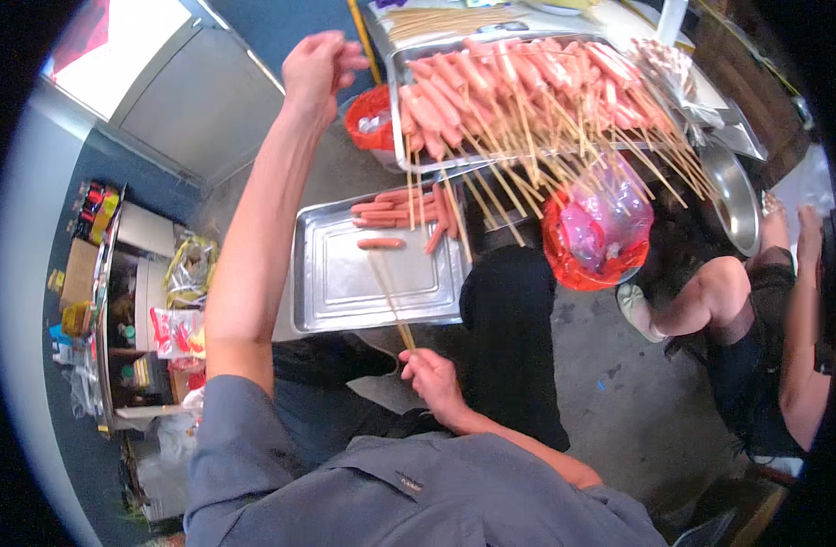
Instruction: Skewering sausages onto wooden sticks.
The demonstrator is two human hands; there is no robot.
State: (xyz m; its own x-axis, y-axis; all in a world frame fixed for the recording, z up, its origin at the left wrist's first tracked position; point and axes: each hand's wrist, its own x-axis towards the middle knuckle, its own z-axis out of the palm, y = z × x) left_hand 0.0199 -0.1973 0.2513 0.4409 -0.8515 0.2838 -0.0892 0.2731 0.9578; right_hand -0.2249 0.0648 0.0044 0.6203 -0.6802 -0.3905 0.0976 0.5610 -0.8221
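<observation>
My right hand (pixel 435 384) is shut around the ends of a few thin bamboo skewers (pixel 398 316) in front of my lap. Their blurred far ends point over a shallow metal tray (pixel 380 277). One sausage (pixel 381 243) lies alone on this tray, while several others (pixel 397 208) are grouped at its far right. Raised at the far left is my left hand (pixel 324 72), its fingers partly curled and blurred; I see nothing in it. Just right of that hand, a larger metal tray (pixel 398 116) is heaped with skewered sausages (pixel 507 85), whose sticks overhang the near edge.
Red-lined buckets (pixel 561 263) stand on the floor, one holding pink plastic. A loose skewer bundle (pixel 445 24) lies behind the large tray. Another person (pixel 760 321) sits at right beside a metal bowl (pixel 736 198). Cluttered shelves (pixel 134 314) line the left wall.
</observation>
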